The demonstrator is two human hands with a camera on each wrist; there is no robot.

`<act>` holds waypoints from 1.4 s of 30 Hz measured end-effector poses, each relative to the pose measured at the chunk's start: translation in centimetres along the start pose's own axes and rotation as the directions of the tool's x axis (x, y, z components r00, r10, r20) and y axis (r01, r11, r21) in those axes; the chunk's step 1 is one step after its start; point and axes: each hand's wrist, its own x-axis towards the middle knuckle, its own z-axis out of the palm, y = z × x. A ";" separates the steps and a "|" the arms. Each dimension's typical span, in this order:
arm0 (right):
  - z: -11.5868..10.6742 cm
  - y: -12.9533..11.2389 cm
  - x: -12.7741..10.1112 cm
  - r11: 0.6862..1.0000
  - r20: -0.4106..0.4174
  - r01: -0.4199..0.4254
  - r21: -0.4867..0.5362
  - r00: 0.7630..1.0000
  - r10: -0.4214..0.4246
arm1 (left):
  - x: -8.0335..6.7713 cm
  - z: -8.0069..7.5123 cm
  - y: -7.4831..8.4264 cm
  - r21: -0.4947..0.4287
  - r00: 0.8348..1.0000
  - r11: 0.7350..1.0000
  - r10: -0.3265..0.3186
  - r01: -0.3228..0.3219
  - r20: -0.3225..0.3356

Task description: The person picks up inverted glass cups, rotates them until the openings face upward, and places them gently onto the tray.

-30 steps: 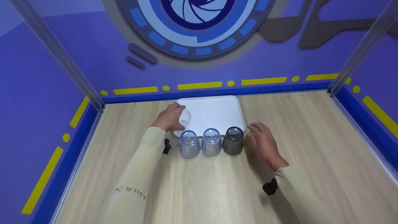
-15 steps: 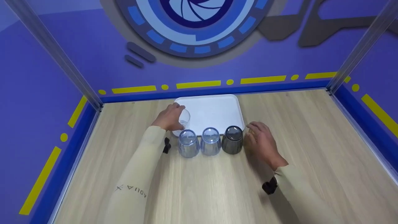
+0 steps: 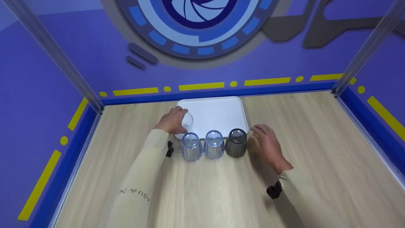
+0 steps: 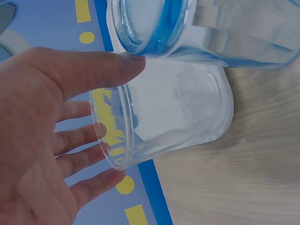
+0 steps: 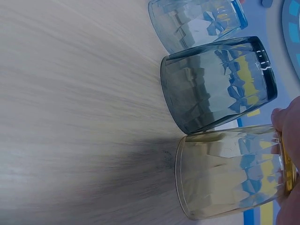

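My left hand point(image 3: 172, 121) grips a clear glass point(image 4: 159, 117) near its wide upper rim, thumb on the near side and fingers spread around the far side. That glass stands upright at the left end of a white tray point(image 3: 215, 114). My right hand point(image 3: 267, 144) holds a pale amber glass point(image 5: 229, 173), mouth down on the table, by its base; the hand mostly hides it in the head view. Between the hands, two light blue glasses point(image 3: 192, 147) and a smoky grey glass point(image 3: 236, 143) stand upside down in a row. The amber glass is right beside the grey one.
The row of glasses stands along the tray's front edge on a wooden table point(image 3: 202, 196). A blue patterned wall point(image 3: 253, 63) rises behind the tray, with side walls to the left and right.
The head view has shifted very slightly. Both hands keep their places on the clear and amber glasses, and the row of glasses stays put.
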 end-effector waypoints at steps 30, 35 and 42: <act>0.2 -0.2 0.0 0.999 -0.027 -0.026 0.031 0.999 0.026 | -0.4 -0.1 -0.4 -0.065 0.997 0.996 -0.049 0.053 0.064; 0.2 -0.2 0.1 0.999 -0.039 -0.018 0.045 0.999 0.020 | -0.5 -0.2 -0.6 -0.063 0.998 0.998 -0.027 0.031 0.060; 0.1 -0.2 0.2 0.998 -0.029 -0.024 0.062 0.999 0.026 | -0.4 -0.3 -0.7 -0.048 0.999 0.999 -0.022 0.024 0.050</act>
